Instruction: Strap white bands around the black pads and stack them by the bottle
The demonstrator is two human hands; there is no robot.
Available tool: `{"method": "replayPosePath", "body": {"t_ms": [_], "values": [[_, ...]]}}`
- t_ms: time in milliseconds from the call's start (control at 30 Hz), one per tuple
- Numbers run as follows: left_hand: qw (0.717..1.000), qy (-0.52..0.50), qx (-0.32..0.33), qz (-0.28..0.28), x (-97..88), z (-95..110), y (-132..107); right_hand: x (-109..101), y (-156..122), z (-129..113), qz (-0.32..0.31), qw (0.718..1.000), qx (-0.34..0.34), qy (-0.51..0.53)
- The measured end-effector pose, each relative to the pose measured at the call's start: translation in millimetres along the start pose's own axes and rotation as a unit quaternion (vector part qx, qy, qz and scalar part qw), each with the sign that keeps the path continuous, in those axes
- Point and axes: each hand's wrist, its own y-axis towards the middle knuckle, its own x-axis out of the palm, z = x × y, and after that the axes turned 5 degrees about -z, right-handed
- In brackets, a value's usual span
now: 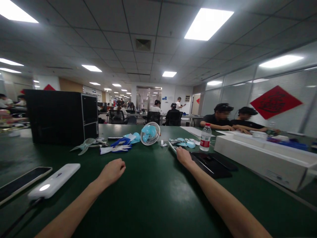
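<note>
My left hand point(112, 172) is closed above the green table point(148, 198), with nothing visible in it. My right hand point(184, 156) reaches further forward, its fingers closed at the near end of a thin, pale, strip-like piece point(172, 146) whose kind I cannot make out. Beyond my hands a small fan point(150, 133) with a white grille and light blue blades stands tilted. Several light blue parts point(182, 142) lie just past my right hand. Blue and white work gloves point(116, 147) and a clear fan-blade piece point(87, 145) rest left of the fan.
A black computer case point(59, 119) stands at the left back. A power bank point(54, 181) and a phone point(23, 183) lie at left. To the right are a black flat panel point(210, 164), a water bottle point(205, 137) and a long white box point(262, 162). Co-workers sit beyond.
</note>
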Motion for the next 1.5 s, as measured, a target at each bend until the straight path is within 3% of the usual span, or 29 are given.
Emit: {"method": "replayPosePath", "body": {"t_ms": [100,233,400,533,633,967,1133,1367,1500], "values": [[1.0,-0.009,-0.001,-0.009,3.4,-2.8,1.6,4.6,0.0,0.1,0.001,1.0,0.001,-0.004],[1.0,-0.006,-0.002,-0.017,6.6,-5.3,2.8,-9.6,-3.3,15.2,0.023,0.999,0.019,0.014],[0.999,0.0,-0.007,-0.033,8.0,-3.7,2.2,-28.1,-22.2,76.2,0.056,0.99,0.126,0.02],[0.999,0.01,-0.002,-0.042,9.3,0.2,2.3,-25.8,-40.1,128.9,-0.013,0.969,0.243,0.035],[0.999,0.025,0.004,-0.045,9.8,2.0,3.0,-19.7,-45.1,145.8,-0.052,0.959,0.274,0.057],[0.999,0.014,0.001,-0.05,12.1,-2.4,2.8,-11.8,-45.3,144.9,-0.038,0.955,0.286,0.07],[0.999,0.014,0.005,-0.043,12.0,-2.5,2.4,-27.9,-48.3,147.0,-0.014,0.949,0.304,0.076],[0.999,0.013,0.007,-0.04,12.2,-0.7,2.5,-70.5,-63.6,134.1,0.177,0.938,0.296,0.019],[0.999,0.015,0.003,-0.032,10.5,2.2,3.2,-83.7,-64.7,110.3,0.272,0.932,0.235,0.038]]}}
